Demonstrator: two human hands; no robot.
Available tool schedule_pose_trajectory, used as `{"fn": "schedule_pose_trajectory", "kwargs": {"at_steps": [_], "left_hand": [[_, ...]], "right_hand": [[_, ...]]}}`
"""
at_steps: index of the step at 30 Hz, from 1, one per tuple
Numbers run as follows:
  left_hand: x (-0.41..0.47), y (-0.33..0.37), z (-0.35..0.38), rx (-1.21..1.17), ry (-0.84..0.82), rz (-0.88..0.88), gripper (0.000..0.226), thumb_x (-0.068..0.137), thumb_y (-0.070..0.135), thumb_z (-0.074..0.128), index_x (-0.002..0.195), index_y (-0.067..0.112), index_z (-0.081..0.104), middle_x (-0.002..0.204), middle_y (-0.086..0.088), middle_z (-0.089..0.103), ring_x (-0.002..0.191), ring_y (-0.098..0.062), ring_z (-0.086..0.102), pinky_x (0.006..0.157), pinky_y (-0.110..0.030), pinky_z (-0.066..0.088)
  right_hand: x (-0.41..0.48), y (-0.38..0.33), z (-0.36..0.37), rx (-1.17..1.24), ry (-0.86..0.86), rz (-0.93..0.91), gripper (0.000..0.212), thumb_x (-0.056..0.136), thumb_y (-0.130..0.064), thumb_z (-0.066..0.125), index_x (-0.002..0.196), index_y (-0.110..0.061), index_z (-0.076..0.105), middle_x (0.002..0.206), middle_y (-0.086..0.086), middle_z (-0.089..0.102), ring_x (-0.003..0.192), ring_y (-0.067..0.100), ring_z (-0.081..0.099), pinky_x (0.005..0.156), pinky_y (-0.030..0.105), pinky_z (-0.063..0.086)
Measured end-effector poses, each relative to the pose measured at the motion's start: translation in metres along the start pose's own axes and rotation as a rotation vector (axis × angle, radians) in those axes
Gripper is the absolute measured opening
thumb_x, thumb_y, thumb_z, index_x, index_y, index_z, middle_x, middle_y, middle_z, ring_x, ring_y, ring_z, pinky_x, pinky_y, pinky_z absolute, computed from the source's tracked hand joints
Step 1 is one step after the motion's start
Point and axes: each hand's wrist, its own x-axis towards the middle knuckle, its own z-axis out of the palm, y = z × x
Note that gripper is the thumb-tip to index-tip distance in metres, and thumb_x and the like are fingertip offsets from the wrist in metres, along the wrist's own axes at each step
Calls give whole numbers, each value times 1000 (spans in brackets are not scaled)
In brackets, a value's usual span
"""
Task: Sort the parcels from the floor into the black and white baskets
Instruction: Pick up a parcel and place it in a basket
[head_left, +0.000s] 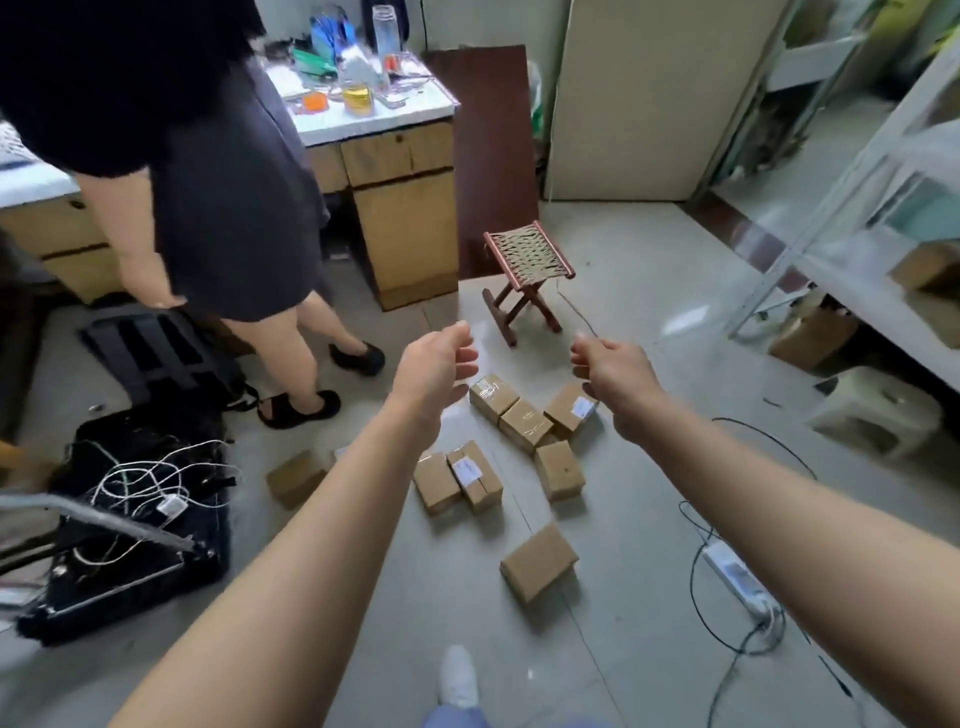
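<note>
Stretching both arms forward. Holding nothing in left hand (436, 364) or right hand (613, 370), fingers loosely curled, palms turned inward.

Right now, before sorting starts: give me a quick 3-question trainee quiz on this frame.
1. True or false: the left hand grips one of the parcels.
2. What stands on the floor beyond the parcels? A) a folding stool with a woven seat B) a ladder C) a bucket
3. Fill in: the white power strip lies on the floor on the person's ___ side.
Key: 1 false, the left hand is empty, above the parcels; 2 A; 3 right.
</note>
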Motion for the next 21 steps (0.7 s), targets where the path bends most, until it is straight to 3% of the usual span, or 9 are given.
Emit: {"fn": "schedule_pose_trajectory", "kwargs": {"at_steps": [3, 6, 10, 13, 14, 16, 17, 19, 21], "left_hand": [[44, 2, 16, 36, -27, -49, 24, 94, 32, 49, 95, 11, 59, 96, -6, 61, 88, -21, 59, 86, -36, 49], [86, -3, 38, 99, -47, -102, 25, 95, 31, 48, 99, 9, 58, 94, -5, 59, 86, -20, 57, 82, -33, 47], [146, -23, 65, 180, -33, -160, 24, 94, 32, 48, 98, 9, 57, 96, -6, 60, 88, -20, 57, 81, -32, 44], [193, -49, 78, 224, -15, -193, 23, 93, 31, 48, 94, 10, 57, 96, -5, 60, 86, -20, 55, 78, -31, 41], [210, -62, 81, 248, -9, -208, 23, 94, 30, 48, 94, 10, 57, 96, -6, 60, 86, -20, 55, 76, -30, 40], [243, -91, 85, 297, -10, -244, 25, 95, 31, 48, 97, 9, 58, 98, -6, 59, 88, -21, 53, 74, -29, 39], [259, -107, 86, 314, -18, -271, 26, 95, 32, 48, 101, 9, 58, 99, -6, 58, 89, -20, 52, 75, -29, 39], [292, -140, 84, 359, -36, -323, 29, 96, 33, 48, 106, 8, 57, 101, -7, 56, 90, -20, 50, 78, -29, 37], [327, -175, 81, 433, -62, -344, 26, 96, 32, 48, 103, 7, 56, 99, -8, 54, 90, -20, 48, 78, -28, 34]], "right_hand": [[37, 8, 13, 59, -4, 123, 33, 92, -36, 51, 90, -6, 64, 86, 5, 57, 83, 20, 53, 88, 42, 49], [74, 19, 17, 125, -16, 257, 38, 93, -32, 48, 100, 2, 63, 84, 6, 52, 82, 21, 48, 102, 50, 42], [127, 41, 22, 264, -88, 461, 28, 96, -31, 45, 72, -17, 47, 75, 2, 46, 74, 17, 46, 90, 32, 47], [167, 73, 31, 332, -114, 581, 33, 97, -37, 46, 80, -11, 55, 78, 21, 52, 70, 26, 54, 102, 37, 45], [181, 88, 37, 343, -124, 618, 35, 96, -39, 47, 85, -7, 58, 79, 25, 52, 70, 28, 56, 95, 34, 49], [206, 120, 47, 338, -115, 691, 44, 94, -42, 50, 86, 1, 56, 70, 11, 43, 56, 18, 44, 80, 31, 53], [218, 139, 53, 336, -106, 726, 47, 93, -42, 51, 88, 4, 55, 68, 8, 40, 54, 15, 40, 82, 32, 53], [239, 170, 69, 338, -95, 779, 40, 93, -43, 51, 85, -4, 55, 69, 21, 46, 59, 24, 50, 86, 33, 53], [259, 200, 86, 360, -49, 829, 32, 94, -41, 49, 79, -12, 49, 68, 21, 44, 58, 27, 47, 105, 41, 43]]}}
